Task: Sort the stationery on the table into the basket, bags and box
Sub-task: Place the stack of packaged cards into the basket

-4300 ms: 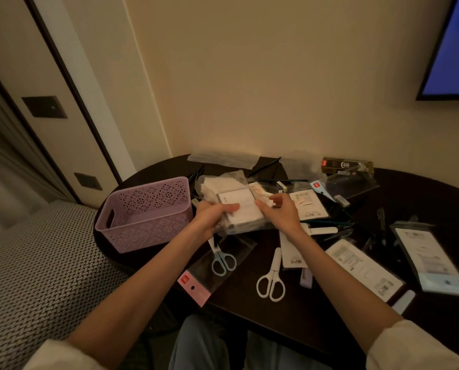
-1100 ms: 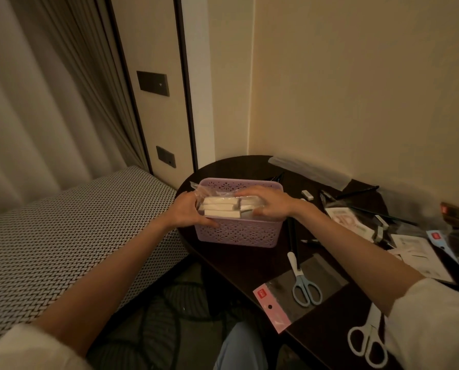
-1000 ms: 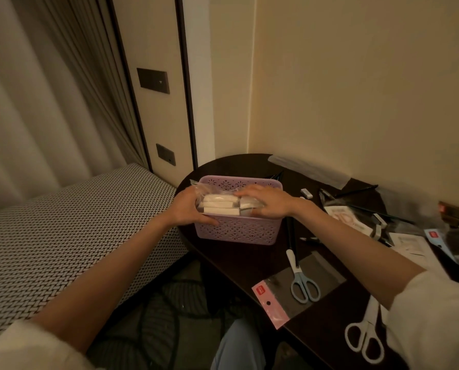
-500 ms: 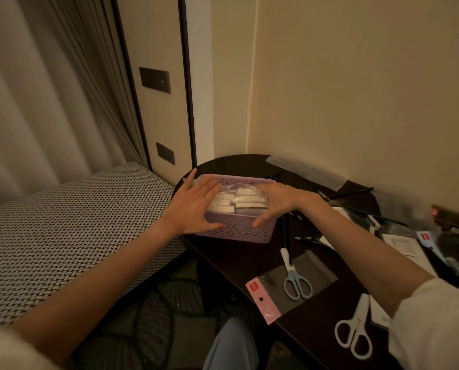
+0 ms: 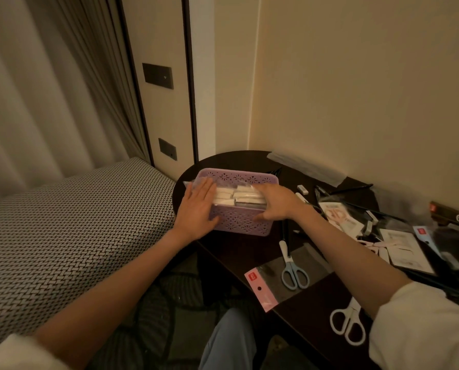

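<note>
Our left hand lies flat, fingers straight, at the basket's 9 o'clock. Our right hand, fingers extended, presses the bagged erasers at 3 o'clock; neither hand grips.

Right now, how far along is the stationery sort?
Done: a clear bag of white erasers sits in the lilac perforated plastic basket. In hand: nothing gripped; the left hand and right hand lie flat at the basket. Left: blue-handled scissors on a clear pink-topped bag, white-handled scissors, and loose packets on the dark round table.

No legible text; red tags on bag too blurred.
</note>
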{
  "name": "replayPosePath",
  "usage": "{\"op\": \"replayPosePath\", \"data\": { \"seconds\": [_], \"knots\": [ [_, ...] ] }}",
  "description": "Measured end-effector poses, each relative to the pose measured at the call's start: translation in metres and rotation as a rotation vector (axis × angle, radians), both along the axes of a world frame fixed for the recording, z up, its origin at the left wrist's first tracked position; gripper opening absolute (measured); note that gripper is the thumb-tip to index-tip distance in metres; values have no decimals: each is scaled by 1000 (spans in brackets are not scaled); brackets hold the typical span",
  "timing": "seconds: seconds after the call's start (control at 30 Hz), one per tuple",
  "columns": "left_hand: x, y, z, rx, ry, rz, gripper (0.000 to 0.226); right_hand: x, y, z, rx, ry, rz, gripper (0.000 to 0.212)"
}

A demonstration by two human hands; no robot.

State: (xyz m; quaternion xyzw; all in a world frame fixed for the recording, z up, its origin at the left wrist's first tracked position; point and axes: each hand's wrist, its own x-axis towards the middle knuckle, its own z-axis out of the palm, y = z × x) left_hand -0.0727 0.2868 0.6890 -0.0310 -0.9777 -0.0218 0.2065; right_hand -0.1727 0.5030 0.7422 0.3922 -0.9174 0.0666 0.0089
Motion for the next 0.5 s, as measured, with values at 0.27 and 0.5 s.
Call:
{"op": "replayPosePath", "data": {
  "seconds": [0.27, 0.5],
  "knots": [
    [-1, 10, -3, 552, 189, 271, 79, 17, -26, -6, -47, 103, -159, 57],
    [-11, -3, 19, 1362, -67, 455, 64, 24, -65, 4, -1, -23, -342, 48]
  ]
}}
